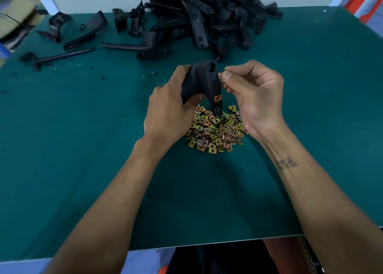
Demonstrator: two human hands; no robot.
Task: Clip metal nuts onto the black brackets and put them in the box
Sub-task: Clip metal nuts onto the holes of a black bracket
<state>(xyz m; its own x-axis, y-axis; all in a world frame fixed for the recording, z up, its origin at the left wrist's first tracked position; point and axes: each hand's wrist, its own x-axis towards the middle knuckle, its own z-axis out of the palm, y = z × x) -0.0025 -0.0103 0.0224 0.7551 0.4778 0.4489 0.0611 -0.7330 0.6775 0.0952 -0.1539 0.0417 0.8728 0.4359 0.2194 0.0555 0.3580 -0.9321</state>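
My left hand (170, 108) grips a black bracket (202, 82) upright above the table's middle. One metal nut (217, 98) sits clipped on the bracket's lower right leg. My right hand (255, 95) pinches another small metal nut (220, 74) between thumb and forefinger, right against the bracket's upper right edge. Below both hands lies a heap of brass-coloured metal nuts (215, 130) on the green mat. The box is hard to make out; only a blurred cardboard shape (14, 14) shows at the far left.
A big pile of black brackets (199, 18) fills the back of the green table (83, 149). Loose brackets (60, 26) and a black rod (64, 56) lie at the back left, with plastic crumbs around. The table's front edge (207, 243) runs near my body.
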